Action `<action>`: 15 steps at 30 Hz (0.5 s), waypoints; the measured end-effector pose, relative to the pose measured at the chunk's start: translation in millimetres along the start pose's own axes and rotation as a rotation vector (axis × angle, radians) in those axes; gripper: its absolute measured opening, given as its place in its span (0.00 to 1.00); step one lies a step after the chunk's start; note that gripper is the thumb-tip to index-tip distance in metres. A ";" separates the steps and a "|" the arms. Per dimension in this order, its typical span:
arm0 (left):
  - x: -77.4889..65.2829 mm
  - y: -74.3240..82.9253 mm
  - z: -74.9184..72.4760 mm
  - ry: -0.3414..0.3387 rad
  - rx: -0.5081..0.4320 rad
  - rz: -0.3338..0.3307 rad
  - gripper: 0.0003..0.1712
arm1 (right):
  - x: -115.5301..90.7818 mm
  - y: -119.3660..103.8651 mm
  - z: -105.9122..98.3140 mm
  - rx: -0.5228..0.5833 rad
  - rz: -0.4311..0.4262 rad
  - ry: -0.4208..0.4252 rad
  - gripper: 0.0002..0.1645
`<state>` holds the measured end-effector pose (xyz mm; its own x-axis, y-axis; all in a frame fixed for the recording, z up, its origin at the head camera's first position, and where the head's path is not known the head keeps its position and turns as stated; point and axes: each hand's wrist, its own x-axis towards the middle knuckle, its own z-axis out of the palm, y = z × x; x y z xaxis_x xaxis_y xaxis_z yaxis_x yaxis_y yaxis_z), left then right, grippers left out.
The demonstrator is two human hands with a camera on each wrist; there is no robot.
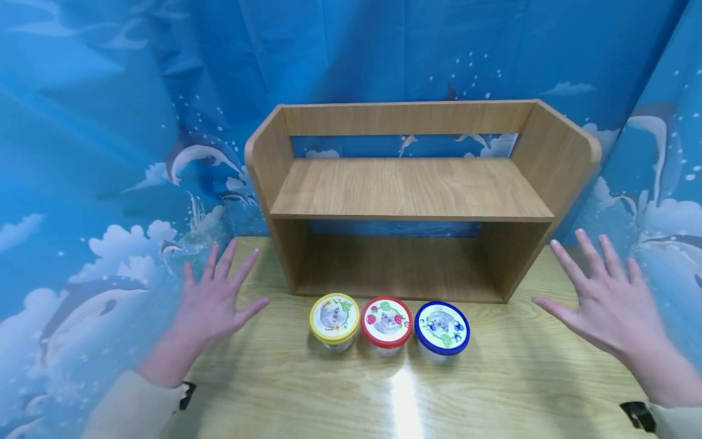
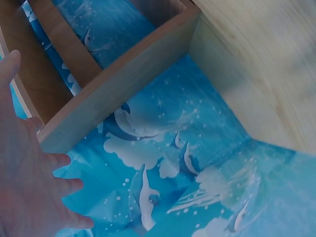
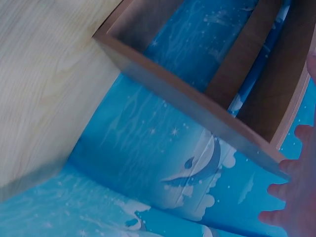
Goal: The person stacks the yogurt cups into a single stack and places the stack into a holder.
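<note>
Three lidded tubs stand side by side on the wooden table in the head view: a yellow-lidded tub (image 1: 334,318), a red-lidded tub (image 1: 386,323) and a blue-lidded tub (image 1: 442,329). Fruit and leaf pictures decorate their white lids. Left of the tubs, my left hand (image 1: 214,305) is held with fingers spread, touching none of them. My right hand (image 1: 609,305) is spread likewise at the right, apart from everything. Both wrist views show spread fingers at the edge, the left hand (image 2: 29,182) and the right hand (image 3: 301,182), each holding nothing.
Behind the tubs stands a two-tier wooden shelf (image 1: 411,186) with high side panels and a back rail. A blue curtain (image 1: 351,55) printed with dolphins and clouds surrounds the table (image 1: 307,390) at the back and sides.
</note>
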<state>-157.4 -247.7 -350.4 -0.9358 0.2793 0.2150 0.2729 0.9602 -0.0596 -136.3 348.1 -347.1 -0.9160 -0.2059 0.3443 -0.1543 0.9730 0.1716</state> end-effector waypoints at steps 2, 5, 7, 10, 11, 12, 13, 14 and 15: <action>0.5 2.8 4.8 0.010 -0.029 0.007 0.52 | 0.3 -4.7 1.5 0.025 -0.006 0.008 0.67; 1.0 7.5 12.3 0.019 -0.059 0.012 0.53 | -0.1 -11.9 4.4 0.059 -0.025 0.021 0.65; 1.5 11.0 17.2 0.022 -0.077 0.016 0.53 | -0.5 -16.7 6.6 0.079 -0.044 0.033 0.64; 1.9 16.2 24.6 0.018 -0.086 0.022 0.53 | -1.0 -24.2 10.3 0.119 -0.075 0.062 0.63; 1.9 18.0 26.8 0.016 -0.094 0.023 0.53 | -1.0 -26.7 11.5 0.134 -0.084 0.072 0.62; 1.9 20.0 28.6 0.015 -0.105 0.025 0.54 | -0.9 -29.3 12.7 0.149 -0.091 0.082 0.62; 1.9 22.0 30.6 0.014 -0.115 0.026 0.54 | -0.7 -31.9 13.9 0.165 -0.097 0.092 0.61; 1.9 24.1 32.4 0.014 -0.125 0.029 0.54 | -0.7 -34.6 15.2 0.177 -0.101 0.098 0.61; 2.1 26.4 34.2 0.014 -0.135 0.032 0.55 | -0.7 -37.4 16.4 0.190 -0.106 0.105 0.61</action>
<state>-159.7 -221.6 -384.9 -0.9234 0.3085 0.2286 0.3306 0.9415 0.0648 -136.0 313.6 -368.8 -0.8492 -0.3078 0.4290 -0.3235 0.9455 0.0380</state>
